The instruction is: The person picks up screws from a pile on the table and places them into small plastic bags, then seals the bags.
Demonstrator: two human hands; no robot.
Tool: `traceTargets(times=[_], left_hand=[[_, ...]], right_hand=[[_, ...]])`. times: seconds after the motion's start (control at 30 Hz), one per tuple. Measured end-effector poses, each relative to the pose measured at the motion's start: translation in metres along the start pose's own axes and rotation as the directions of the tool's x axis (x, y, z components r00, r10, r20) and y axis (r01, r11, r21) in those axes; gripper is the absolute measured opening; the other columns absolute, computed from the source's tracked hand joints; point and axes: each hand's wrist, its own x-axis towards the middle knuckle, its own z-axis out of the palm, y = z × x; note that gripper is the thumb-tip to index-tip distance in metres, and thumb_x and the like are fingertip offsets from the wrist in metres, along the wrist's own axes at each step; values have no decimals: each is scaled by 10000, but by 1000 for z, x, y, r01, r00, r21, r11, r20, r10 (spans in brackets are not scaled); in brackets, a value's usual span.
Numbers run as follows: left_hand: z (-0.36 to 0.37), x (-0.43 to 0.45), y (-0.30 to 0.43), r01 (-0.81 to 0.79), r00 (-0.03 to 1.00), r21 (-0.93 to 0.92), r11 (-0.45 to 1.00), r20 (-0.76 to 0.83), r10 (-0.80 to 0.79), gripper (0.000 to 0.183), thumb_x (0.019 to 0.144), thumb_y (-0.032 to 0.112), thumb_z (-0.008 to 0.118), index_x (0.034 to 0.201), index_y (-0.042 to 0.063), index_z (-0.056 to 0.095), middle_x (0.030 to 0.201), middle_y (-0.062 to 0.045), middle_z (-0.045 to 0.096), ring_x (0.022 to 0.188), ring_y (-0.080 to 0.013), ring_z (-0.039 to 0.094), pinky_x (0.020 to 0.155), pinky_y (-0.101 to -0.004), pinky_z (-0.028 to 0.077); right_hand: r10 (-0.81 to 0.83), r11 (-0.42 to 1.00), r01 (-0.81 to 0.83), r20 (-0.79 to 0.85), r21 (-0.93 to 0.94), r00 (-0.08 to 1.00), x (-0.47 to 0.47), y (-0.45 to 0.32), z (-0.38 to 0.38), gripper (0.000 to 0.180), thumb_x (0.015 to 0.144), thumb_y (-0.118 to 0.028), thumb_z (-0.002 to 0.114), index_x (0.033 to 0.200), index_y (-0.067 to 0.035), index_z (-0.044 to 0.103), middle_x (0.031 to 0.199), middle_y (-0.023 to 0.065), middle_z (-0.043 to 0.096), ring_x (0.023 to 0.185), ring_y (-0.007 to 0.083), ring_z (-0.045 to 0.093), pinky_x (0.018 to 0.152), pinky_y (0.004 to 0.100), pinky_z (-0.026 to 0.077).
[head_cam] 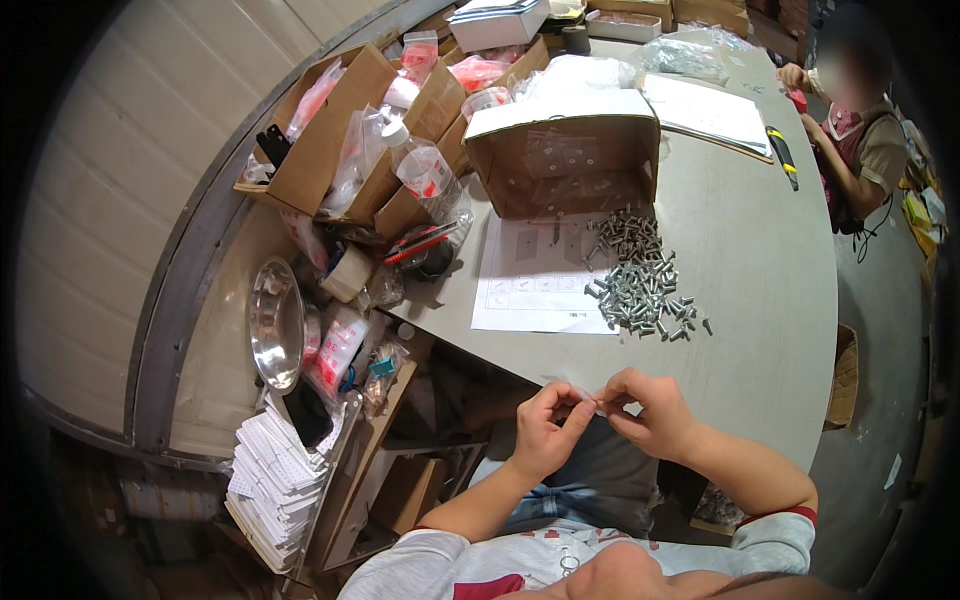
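My left hand (553,427) and my right hand (651,414) meet at the near edge of the table. Between their fingertips they pinch a small clear plastic bag (585,394), mostly covered by the fingers; its contents cannot be made out. Beyond the hands lies a loose heap of silver metal screws (637,292), with darker ones toward the back. Part of the heap rests on a printed sheet (517,300) with drawings. Behind it a cardboard box (562,169) lies on its side, its opening toward me, with small clear bags holding round pieces inside.
Cardboard boxes (322,127) of plastic bags and a clear plastic bottle (427,169) crowd the left. A metal bowl (276,326) and stacked papers (277,480) sit lower left. A clipboard (712,112) and a yellow-black utility knife (782,156) lie far right, near another person (862,142).
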Motion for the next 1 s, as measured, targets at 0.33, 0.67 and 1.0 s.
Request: traceTargets(times=[0.33,0.67,1.0], left_hand=[[1,-2,2,21,1000,10,1000,11,-21,124,862,80,585,924,-22,551,850,-49,622,748,-72,574,678,-201,468],[2,-2,-1,56,998,-100,993,-19,-58,142,860,92,592,897,-40,558,779,-47,614,696,-61,568,623,-188,465],[-2,-3,-5,69,998,-93,993,9,-69,125,874,90,575,917,-20,533,909,-91,636,728,-73,569,648,-203,478]], right_hand=[[183,965,-177,-14,192,983,1,-1,0,124,772,18,590,868,14,511,768,97,631,739,153,647,681,266,518],[265,889,-260,38,377,963,4,1,-3,91,827,-17,562,887,19,504,809,77,631,775,96,606,691,238,493],[286,850,-297,91,435,954,6,-4,-4,137,811,-27,607,896,12,508,846,69,626,796,98,606,703,233,493]])
